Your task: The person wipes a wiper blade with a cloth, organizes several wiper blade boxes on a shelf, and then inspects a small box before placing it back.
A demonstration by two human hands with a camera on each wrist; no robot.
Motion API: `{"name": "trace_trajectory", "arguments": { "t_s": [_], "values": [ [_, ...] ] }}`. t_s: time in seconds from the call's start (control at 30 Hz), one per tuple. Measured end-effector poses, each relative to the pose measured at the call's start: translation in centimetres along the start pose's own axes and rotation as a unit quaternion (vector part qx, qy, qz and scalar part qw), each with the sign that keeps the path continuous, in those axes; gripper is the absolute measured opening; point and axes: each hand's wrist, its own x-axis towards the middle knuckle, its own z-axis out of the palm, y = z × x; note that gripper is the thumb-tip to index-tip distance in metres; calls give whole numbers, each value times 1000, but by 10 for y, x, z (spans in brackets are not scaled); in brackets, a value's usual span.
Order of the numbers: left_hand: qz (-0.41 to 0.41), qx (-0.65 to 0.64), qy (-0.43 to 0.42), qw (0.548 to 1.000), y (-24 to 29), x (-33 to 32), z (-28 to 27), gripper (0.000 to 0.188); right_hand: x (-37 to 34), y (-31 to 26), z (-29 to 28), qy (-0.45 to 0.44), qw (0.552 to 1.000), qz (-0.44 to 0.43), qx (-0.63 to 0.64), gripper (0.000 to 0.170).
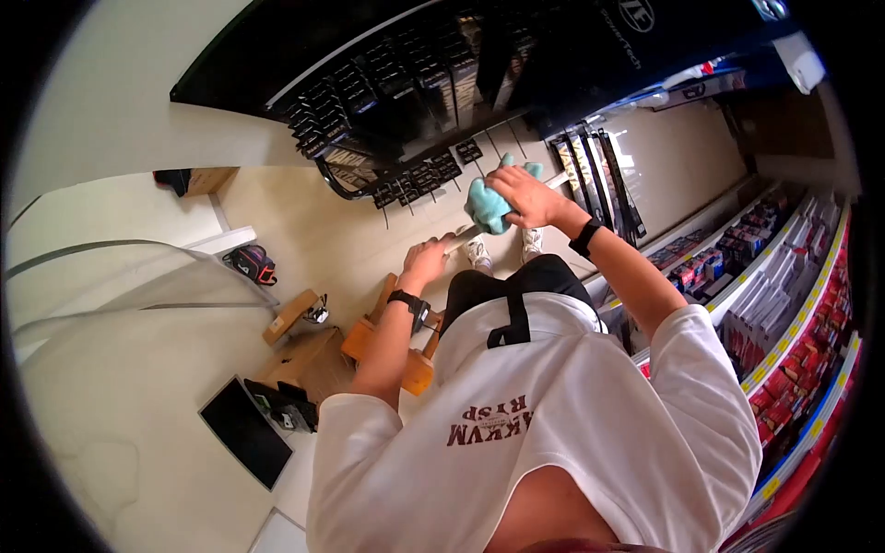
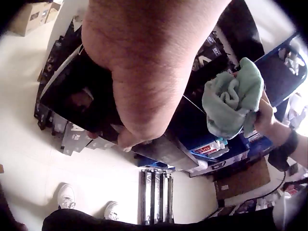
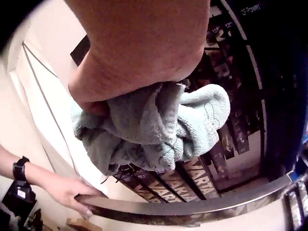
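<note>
Right grip (image 1: 530,198) clamping bunched teal cloth (image 1: 489,207) above pale floor (image 1: 304,221).
Left grip (image 1: 426,263) is clamping 1 end of long panel (image 3: 192,210); dark rack (image 1: 433,88) is bordering the front, stocked shelves (image 1: 765,336) the right; floor is stretching leftward.

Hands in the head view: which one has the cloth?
The right hand, gripping the pale teal cloth; the left hand holds the long strip instead.

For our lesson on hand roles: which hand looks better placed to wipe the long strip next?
Probably the right hand: it holds the bunched cloth near the long strip, while the left hand grips the strip's end and carries no cloth.
</note>
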Motion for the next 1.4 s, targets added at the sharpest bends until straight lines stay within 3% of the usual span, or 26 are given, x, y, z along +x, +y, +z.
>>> {"name": "trace_trajectory", "arguments": {
  "t_s": [0.13,0.23,0.37,0.4,0.47,0.5,0.57,0.67,0.93,1.03,1.27,1.4],
  "values": [
    [37,20,22,999,26,10,-9,40,-20,-8,22,-85,994,-17,67,65],
    [66,56,61,994,36,24,-10,22,-32,-22,38,-42,998,-22,-48,69],
    [59,48,68,995,57,23,-19,24,-45,-38,35,-59,989,57,-125,86],
    [91,60,68,992,61,24,-20,26,-48,-36,37,-55,989,60,-126,86],
    [127,76,64,987,65,25,-23,28,-56,-29,49,-37,978,68,-194,69],
    [133,89,50,986,70,25,-26,31,-60,-26,52,-35,978,72,-193,69],
    [143,105,33,984,78,24,-33,34,-68,-15,56,-14,973,37,-227,47],
    [158,85,26,983,90,22,-36,37,-82,-7,48,42,973,-10,-225,40],
    [161,45,26,986,113,16,-41,56,-124,-2,9,50,975,-1,-215,33],
    [139,36,-2,990,120,8,-52,55,-151,9,-7,42,974,20,-223,30],
    [176,46,19,983,112,-4,-59,58,-229,39,-46,34,965,82,-247,30],
    [109,78,-39,990,125,-9,-75,63,-261,45,-72,62,957,103,-265,31]
  ]
}}
